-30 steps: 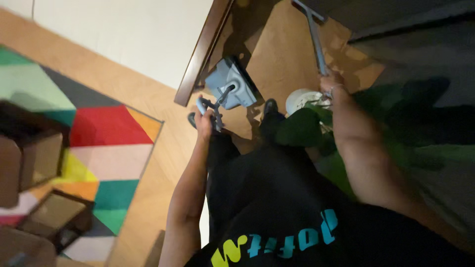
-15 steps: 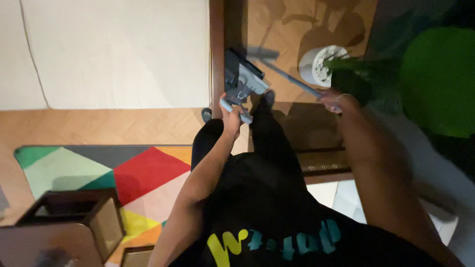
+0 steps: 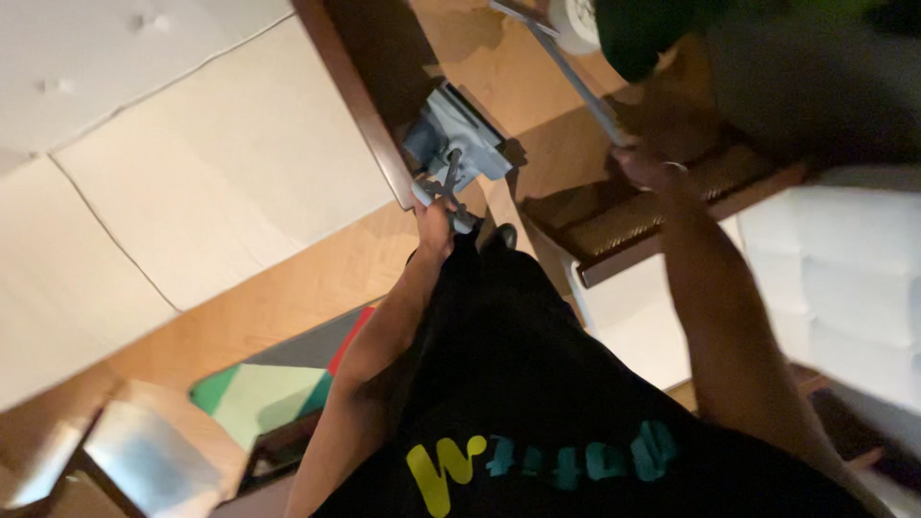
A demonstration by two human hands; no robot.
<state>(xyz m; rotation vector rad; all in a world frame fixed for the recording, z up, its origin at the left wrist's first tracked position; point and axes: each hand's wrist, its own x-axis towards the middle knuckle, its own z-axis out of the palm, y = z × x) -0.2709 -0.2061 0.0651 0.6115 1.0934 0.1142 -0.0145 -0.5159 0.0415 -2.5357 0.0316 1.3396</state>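
Dustpan [image 3: 459, 144], upper centre, mouth toward upper left, handle down into clenched left hand [image 3: 434, 223]. Broom [image 3: 576, 82] slanting from top centre to grasping right hand [image 3: 648, 171]. Contents not discernible.

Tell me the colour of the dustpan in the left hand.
Grey-blue dustpan, gripped by the left hand; seen in the head view.

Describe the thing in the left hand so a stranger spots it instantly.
Find the dark wooden frame edge running diagonally beside the white cushions. Just right of it, on the wood floor, sits a grey-blue dustpan, its upright handle gripped by the left hand. It is boxy, unlike the thin grey pole in the right hand.
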